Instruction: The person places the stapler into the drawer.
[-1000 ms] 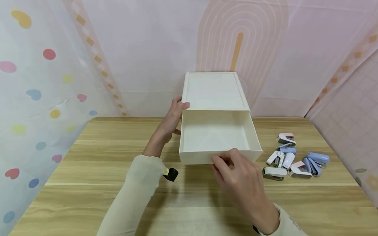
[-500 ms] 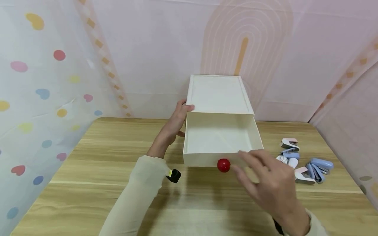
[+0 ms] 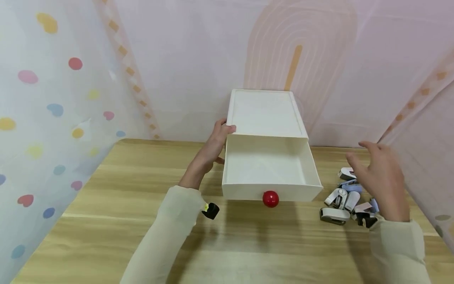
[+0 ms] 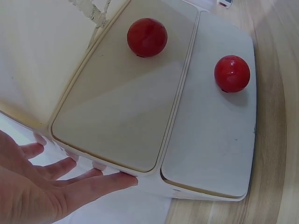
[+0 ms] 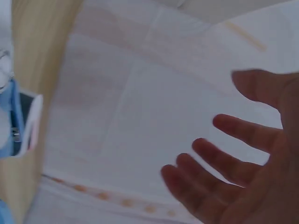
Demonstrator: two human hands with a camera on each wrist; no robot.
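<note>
A white drawer box (image 3: 264,112) stands at the back middle of the wooden table (image 3: 106,221). Its drawer (image 3: 301,193) is pulled out toward me and looks bare inside, with a red ball knob (image 3: 270,198) on the front. My left hand (image 3: 213,144) rests against the box's left side, fingers straight, thumb at the top edge. In the left wrist view those fingers (image 4: 88,184) lie flat on the box, and two panels each carry a red knob (image 4: 147,36). My right hand (image 3: 381,177) hovers open above a heap of staplers (image 3: 340,199), fingers (image 5: 219,168) spread, holding nothing.
The staplers, white, blue and pink, lie in a heap at the table's right, close to its edge. A patterned cloth backdrop (image 3: 170,59) closes in the back and both sides. A stapler's edge (image 5: 23,126) shows at the left of the right wrist view.
My right hand let go of the red knob and swung right and up, over the staplers. The drawer stays pulled out, and my left hand stays on the box.
</note>
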